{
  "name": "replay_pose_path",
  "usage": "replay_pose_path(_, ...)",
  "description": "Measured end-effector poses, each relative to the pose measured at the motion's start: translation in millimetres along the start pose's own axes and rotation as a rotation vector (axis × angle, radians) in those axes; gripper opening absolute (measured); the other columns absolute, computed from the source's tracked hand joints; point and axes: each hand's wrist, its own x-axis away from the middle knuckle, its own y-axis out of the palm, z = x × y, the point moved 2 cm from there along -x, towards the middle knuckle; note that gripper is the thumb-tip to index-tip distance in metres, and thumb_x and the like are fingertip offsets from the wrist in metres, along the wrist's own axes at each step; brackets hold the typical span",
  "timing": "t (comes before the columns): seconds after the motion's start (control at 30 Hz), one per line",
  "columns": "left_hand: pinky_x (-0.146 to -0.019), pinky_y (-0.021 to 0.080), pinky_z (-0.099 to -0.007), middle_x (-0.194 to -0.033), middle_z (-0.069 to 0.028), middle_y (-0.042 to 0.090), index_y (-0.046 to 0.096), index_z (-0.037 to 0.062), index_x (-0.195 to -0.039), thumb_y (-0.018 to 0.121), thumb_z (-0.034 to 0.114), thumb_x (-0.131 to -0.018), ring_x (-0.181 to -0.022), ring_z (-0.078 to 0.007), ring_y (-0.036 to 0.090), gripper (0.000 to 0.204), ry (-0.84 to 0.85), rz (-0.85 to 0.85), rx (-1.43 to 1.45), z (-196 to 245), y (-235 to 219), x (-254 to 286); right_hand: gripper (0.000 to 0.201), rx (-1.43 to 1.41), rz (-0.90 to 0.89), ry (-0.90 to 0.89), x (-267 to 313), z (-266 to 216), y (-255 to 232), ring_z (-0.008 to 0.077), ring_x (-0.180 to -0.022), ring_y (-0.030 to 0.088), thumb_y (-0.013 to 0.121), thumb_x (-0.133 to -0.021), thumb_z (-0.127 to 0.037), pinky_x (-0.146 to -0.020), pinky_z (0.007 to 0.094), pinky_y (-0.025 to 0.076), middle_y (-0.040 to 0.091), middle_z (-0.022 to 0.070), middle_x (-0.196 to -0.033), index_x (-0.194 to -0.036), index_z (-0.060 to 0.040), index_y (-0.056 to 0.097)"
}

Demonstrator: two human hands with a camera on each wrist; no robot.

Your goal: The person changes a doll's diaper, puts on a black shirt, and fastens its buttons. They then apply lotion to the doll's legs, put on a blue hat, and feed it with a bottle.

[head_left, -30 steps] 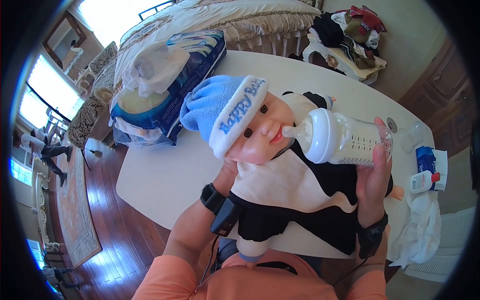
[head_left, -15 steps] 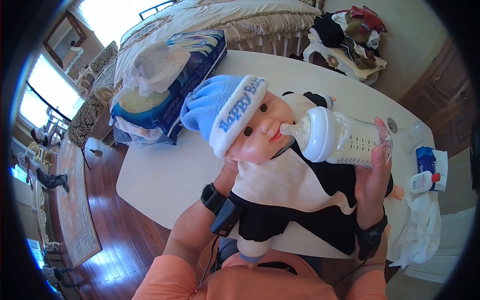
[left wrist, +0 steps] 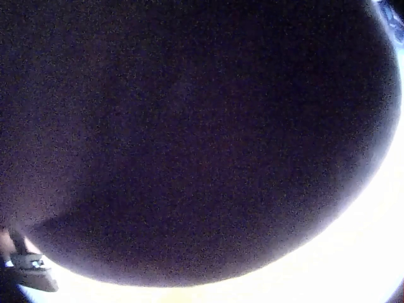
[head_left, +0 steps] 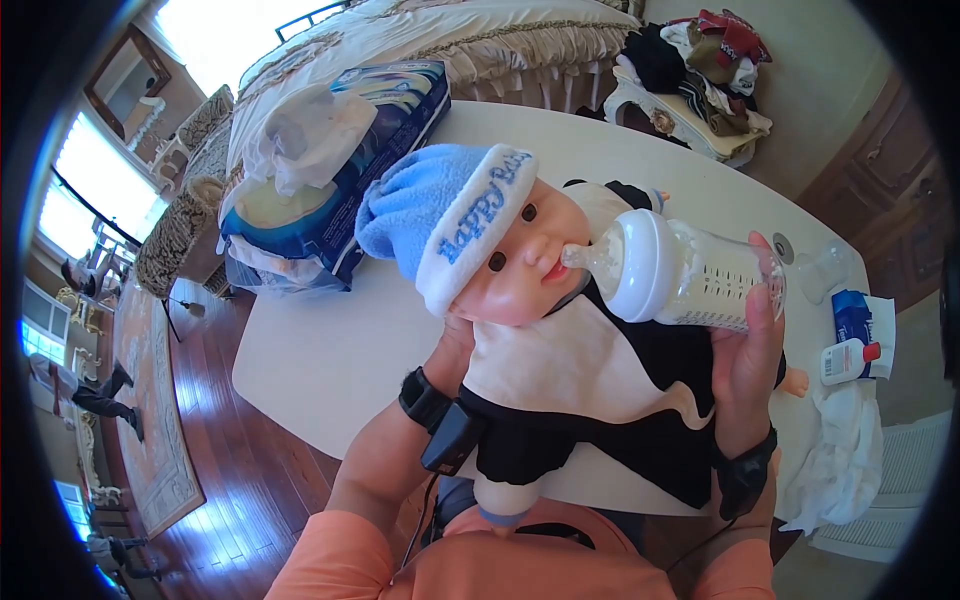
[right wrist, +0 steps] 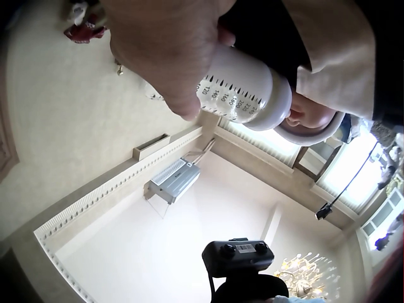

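A baby doll (head_left: 550,345) in a black and cream outfit and a blue knit hat (head_left: 425,215) lies tilted across the person's forearms above the table. The left hand (head_left: 456,343) is under the doll's head, its fingers hidden behind the head and clothing. The right hand (head_left: 748,365) grips a baby bottle (head_left: 700,275) near its base, thumb and fingers around the clear, marked body. The bottle's nipple (head_left: 578,257) is at the doll's mouth. In the right wrist view the bottle (right wrist: 233,85) points toward the doll's face (right wrist: 309,113). A dark shape fills most of the left wrist view.
On the white table (head_left: 300,340) are an opened diaper pack (head_left: 390,130) at left, and a blue packet (head_left: 850,315), small white bottle (head_left: 845,362) and crumpled white cloth (head_left: 840,440) at right. A clear cap (head_left: 825,270) lies near the right edge. Behind stands a bed (head_left: 520,50).
The doll's head and the bottle have barely shifted, with the nipple staying at the mouth. A person in the far left background has changed position.
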Motion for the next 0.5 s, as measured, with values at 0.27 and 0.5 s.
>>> replay_pose_path(0.27, -0.092, 0.042, -0.0381, -0.12, -0.0204, 0.042, 0.031, -0.0003, -0.125, 0.046, 0.043, -0.084, -0.106, -0.0287, 0.049, 0.061, 0.032, -0.027, 0.017, -4, -3, 1, 0.066, 0.003, -0.001, -0.003, 0, -1, -2, 0.0234, -0.112, 0.044, 0.055, -0.08, -0.035, -0.092, 0.0374, 0.038, 0.041, 0.0124, -0.12, -0.131, -0.0031, 0.027)
replay_pose_path(0.5, -0.09, 0.037, -0.0342, -0.083, -0.0026, 0.046, 0.043, 0.0118, -0.083, 0.06, 0.036, -0.077, -0.093, -0.0212, 0.047, 0.03, 0.069, -0.052, -0.057, -4, 32, -4, 0.067, 0.023, 0.006, -0.023, 1, -2, -2, 0.0238, -0.112, 0.044, 0.055, -0.08, -0.035, -0.092, 0.0372, 0.038, 0.04, 0.0132, -0.121, -0.131, -0.0028, 0.026)
